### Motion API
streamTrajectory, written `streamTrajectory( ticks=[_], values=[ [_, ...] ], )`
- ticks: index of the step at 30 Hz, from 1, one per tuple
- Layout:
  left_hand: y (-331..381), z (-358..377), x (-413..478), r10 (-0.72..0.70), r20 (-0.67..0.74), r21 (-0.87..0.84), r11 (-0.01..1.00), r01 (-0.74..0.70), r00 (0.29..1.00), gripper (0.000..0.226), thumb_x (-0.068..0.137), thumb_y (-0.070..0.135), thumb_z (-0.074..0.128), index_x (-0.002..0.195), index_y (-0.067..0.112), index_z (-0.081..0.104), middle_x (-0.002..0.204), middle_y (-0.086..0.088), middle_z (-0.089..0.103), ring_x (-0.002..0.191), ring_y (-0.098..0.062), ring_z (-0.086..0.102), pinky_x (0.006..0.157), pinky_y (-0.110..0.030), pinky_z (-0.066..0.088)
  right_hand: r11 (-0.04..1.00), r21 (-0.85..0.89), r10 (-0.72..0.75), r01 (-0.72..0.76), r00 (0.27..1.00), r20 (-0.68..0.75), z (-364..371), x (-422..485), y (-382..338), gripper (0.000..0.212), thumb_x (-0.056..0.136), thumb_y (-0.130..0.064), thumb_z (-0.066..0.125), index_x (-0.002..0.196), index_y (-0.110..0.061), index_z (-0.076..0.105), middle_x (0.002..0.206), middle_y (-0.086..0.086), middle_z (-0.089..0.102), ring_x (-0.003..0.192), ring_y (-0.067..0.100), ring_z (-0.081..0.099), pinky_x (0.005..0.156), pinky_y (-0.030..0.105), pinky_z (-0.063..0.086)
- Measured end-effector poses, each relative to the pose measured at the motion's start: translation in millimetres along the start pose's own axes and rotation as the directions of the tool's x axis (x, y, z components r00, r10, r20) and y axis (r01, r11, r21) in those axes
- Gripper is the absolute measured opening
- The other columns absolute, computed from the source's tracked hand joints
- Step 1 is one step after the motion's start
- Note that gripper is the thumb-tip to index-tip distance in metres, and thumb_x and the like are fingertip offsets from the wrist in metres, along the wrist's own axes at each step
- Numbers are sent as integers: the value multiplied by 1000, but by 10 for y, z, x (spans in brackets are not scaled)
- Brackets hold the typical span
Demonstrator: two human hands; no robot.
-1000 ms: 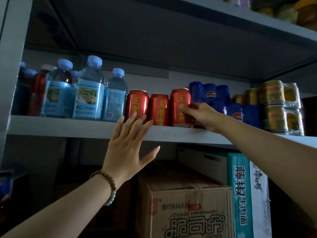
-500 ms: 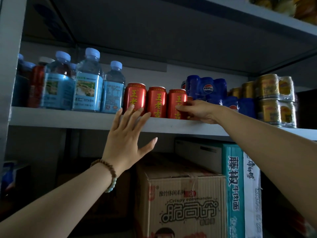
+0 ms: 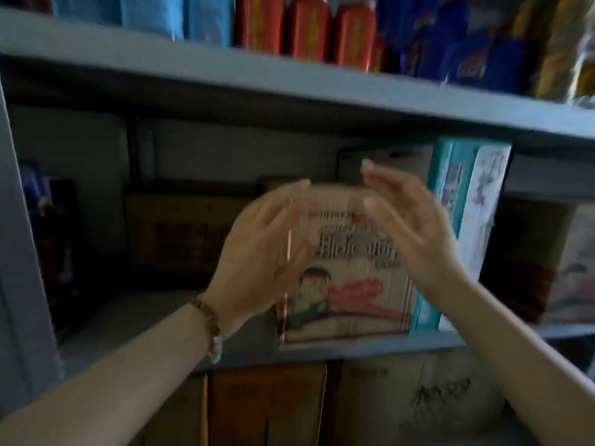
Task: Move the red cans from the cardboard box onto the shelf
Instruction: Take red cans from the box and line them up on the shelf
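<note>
Cans (image 3: 306, 30) on shelf (image 3: 193, 69) — above hands (image 3: 257, 249).

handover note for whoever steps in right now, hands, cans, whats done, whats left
Left hand: open, holds nothing, raised in front of the cartoon-print box.
Right hand: open, holds nothing, beside the left.
Red cans: at least three stand side by side on the upper shelf, between the blue-labelled bottles and the blue cans.
Done: those cans are shelved.
Left: the view is blurred and shows no can off the shelf; check the cardboard boxes below for more.
</note>
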State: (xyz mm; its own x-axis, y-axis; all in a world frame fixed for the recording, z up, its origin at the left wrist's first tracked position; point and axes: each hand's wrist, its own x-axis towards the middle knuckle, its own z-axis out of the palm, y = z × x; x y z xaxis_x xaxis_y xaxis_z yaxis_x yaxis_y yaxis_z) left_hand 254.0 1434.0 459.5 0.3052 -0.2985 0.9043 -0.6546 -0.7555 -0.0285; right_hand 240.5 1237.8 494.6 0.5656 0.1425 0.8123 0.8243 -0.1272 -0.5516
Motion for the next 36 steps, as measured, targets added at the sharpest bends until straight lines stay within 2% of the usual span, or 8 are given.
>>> streamTrajectory(
  ticks=[5,7,12,17,20,23,28,36],
  values=[
    [115,430,-1609,-263,424,-96,938,332,867,50,91,49,38,134,24,45,143,8,40,131,-7,35,108,-34,35,907,-166,415,-388,889,192,395,-1521,1038,47,84,-26,65,126,-38,48,133,-19,52,125,0,48,107,36,41],
    [186,453,-2183,-342,585,-15,902,432,735,53,90,55,36,137,31,39,145,12,35,132,-3,32,108,-33,36,848,-268,523,-458,806,277,566,-2045,1306,44,86,-29,64,120,-51,45,140,-25,40,131,-5,36,112,30,33],
    [328,315,-3335,-414,832,162,818,552,369,57,88,55,45,139,34,31,145,13,33,126,-7,41,99,-21,36,734,-307,673,-605,593,441,1071,-3024,1568,34,88,-26,64,116,-41,54,129,-31,42,116,-9,43,91,12,39],
    [443,133,-4125,-333,943,259,762,593,16,55,82,63,49,126,31,47,125,11,52,108,-7,52,89,-26,46,555,-431,711,-711,137,689,1475,-3956,1808,29,80,-43,70,103,-52,56,134,-11,48,123,10,48,101,33,46],
    [531,149,-4462,-244,926,370,738,565,-288,62,73,69,56,114,24,57,114,6,61,97,-12,58,84,-31,50,510,-576,658,-639,-141,740,1610,-4353,1792,48,76,-55,68,120,-41,55,136,-7,47,124,13,46,106,38,41],
    [656,191,-4723,-166,865,423,749,511,-473,58,74,61,63,106,13,65,107,-2,67,94,-20,63,81,-32,50,413,-645,612,-643,-328,719,1711,-4671,1747,61,82,-51,65,135,-29,46,141,-1,43,127,18,44,107,35,38],
    [705,289,-4921,-81,845,406,740,536,-528,47,78,51,66,106,13,66,96,0,66,81,-14,60,60,-19,43,376,-654,605,-656,-361,710,1845,-4903,1784,29,95,-33,51,119,-18,58,102,-4,57,94,10,54,78,21,42],
    [773,475,-5020,-145,908,391,633,668,-394,63,73,36,75,128,15,51,128,-5,57,117,-21,54,100,-34,43,107,-594,707,-797,-359,609,1847,-4938,1851,42,96,-42,46,129,-17,54,99,-3,56,79,5,55,69,18,52]
  ],
)
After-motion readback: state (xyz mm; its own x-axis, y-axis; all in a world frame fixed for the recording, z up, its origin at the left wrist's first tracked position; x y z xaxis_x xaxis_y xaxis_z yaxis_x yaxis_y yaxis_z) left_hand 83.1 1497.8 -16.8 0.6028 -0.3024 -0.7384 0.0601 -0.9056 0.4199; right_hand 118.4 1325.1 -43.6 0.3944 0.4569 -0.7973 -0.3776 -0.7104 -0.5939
